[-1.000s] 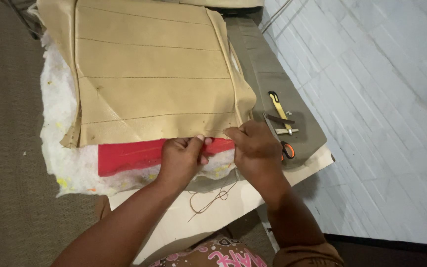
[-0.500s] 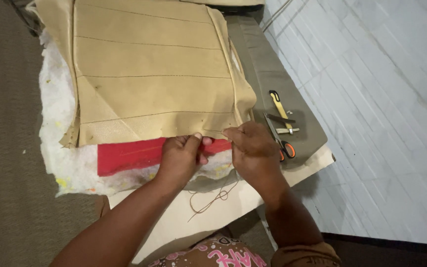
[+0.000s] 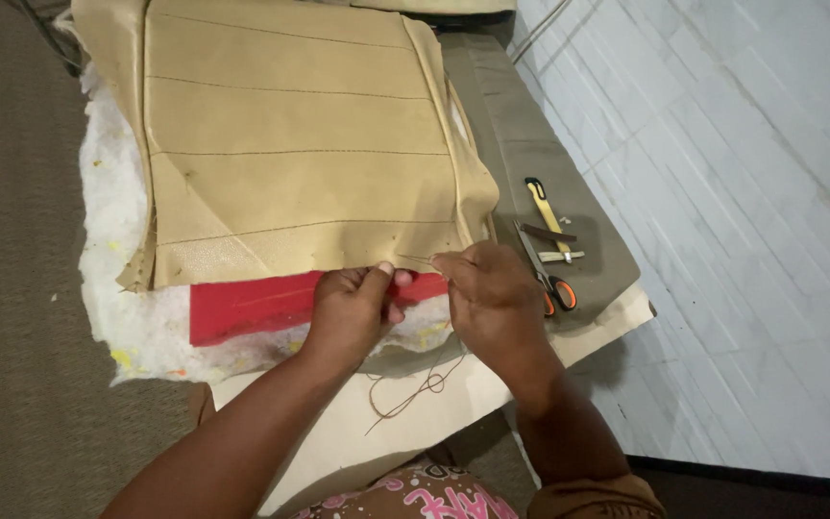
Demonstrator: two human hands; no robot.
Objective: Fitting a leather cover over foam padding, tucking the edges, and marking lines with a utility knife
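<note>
A tan leather-like cover (image 3: 290,144) with stitched seam lines lies flat before me. My left hand (image 3: 353,308) pinches its near edge, thumb on top. Just to the right, my right hand (image 3: 490,293) holds a thin needle at that same edge, fingers closed on it. A brown thread (image 3: 415,389) trails from under my hands and loops over a cream sheet (image 3: 357,432). A red piece (image 3: 252,306) shows beneath the tan edge.
White fluffy padding (image 3: 112,240) spreads under the cover on the left. Orange-handled scissors (image 3: 549,279) and a yellow-handled tool (image 3: 542,207) rest on a grey-green pad (image 3: 530,144) to the right. Pale tiled floor lies further right, brown carpet on the left.
Both hands have stayed at the near edge of the tan cover, with only slight finger shifts. The thread loop has barely moved.
</note>
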